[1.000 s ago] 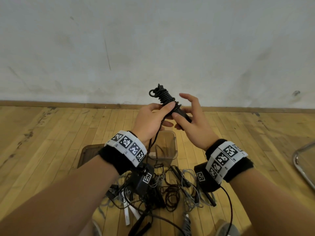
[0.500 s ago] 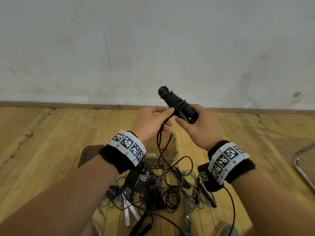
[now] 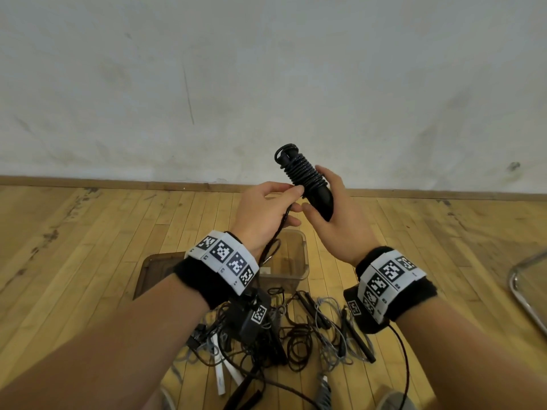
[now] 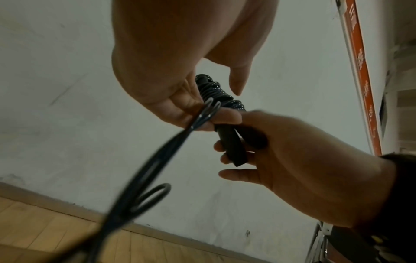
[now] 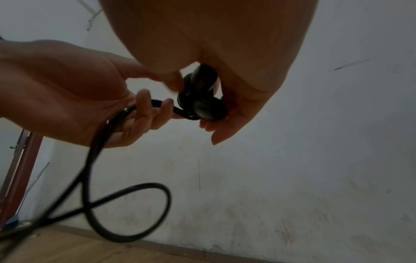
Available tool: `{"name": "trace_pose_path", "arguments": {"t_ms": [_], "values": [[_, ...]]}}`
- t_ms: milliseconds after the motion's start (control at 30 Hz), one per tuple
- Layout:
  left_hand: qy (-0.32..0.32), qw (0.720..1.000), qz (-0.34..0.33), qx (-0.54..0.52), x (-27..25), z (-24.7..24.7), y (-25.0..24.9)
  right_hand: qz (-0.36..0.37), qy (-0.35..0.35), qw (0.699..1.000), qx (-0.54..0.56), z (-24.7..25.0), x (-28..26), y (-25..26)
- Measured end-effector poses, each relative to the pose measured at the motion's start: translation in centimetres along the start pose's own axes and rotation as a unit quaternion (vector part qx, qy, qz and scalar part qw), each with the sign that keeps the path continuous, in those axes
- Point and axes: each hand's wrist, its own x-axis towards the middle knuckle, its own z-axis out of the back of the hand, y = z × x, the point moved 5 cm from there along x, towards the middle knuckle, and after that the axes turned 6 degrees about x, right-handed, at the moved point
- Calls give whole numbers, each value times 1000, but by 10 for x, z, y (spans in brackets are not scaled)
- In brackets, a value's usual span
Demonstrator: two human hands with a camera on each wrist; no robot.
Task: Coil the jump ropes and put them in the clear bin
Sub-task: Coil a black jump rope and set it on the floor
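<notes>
Holding black jump rope handles (image 3: 318,196) in curled right hand (image 3: 340,229), left hand (image 3: 260,214) pinching the loose cord (image 4: 157,160) just beside.

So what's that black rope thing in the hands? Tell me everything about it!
It is a black jump rope, its thin shiny cord wound in tight turns around the upper part of its smooth black handles, which tilt up and to the left. The right hand holds the bare lower end of the handles. The left hand pinches the loose cord, which hangs down in a loop toward the clear bin.
</notes>
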Motion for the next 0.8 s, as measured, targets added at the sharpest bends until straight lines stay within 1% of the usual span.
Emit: {"name": "trace_pose_path", "arguments": {"t_ms": [100,233,333,400,467,500,533,633,733,800], "values": [[0,1000,17,3,1,0,2,6,35,998,55,-8,-3,2],[6,999,37,-6,1,2,6,46,46,997,39,-8,-2,8],[7,999,39,-33,1,4,5,59,53,994,73,-7,-3,13],[34,999,24,-33,0,4,1,22,53,989,135,-6,-3,11],[70,997,8,-29,-2,-1,-4,-45,55,976,204,-5,-2,6],[82,996,4,-30,-3,-2,-5,-74,62,969,226,-6,-2,4],[89,996,0,-31,-3,-3,-5,-87,73,965,236,-6,-2,4],[93,995,-22,-7,-2,-1,-7,-81,84,966,229,-5,-3,7],[76,994,-44,67,2,4,-9,-67,45,974,214,2,-3,6],[66,994,-35,82,5,7,-6,-56,22,981,185,4,-3,2]]}}
